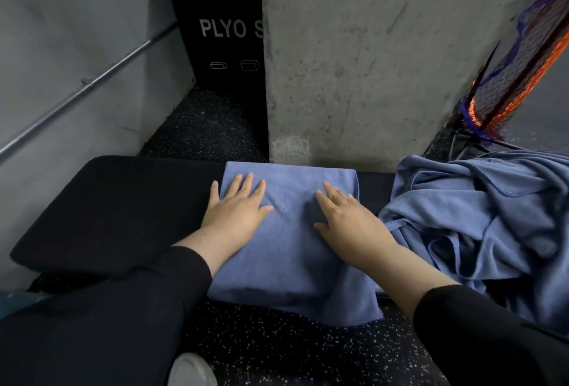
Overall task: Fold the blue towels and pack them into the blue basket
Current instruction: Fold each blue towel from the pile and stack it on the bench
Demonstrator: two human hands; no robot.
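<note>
Both hands lie flat on a folded blue towel (289, 241), fingers straight and lightly spread, pressing the soft napped cloth. The left hand (237, 210) sits at its left edge, the right hand (345, 216) toward its right. The towel drapes over the near edge of a black padded bench (117, 210). Just right lies a rumpled pile (480, 222) of blue towels. A rough concrete pillar (385, 56) rises behind.

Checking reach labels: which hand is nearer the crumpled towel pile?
Right. The right hand lies flat on the folded towel just beside the pile; the left hand presses the towel's far side, away from the pile.
</note>
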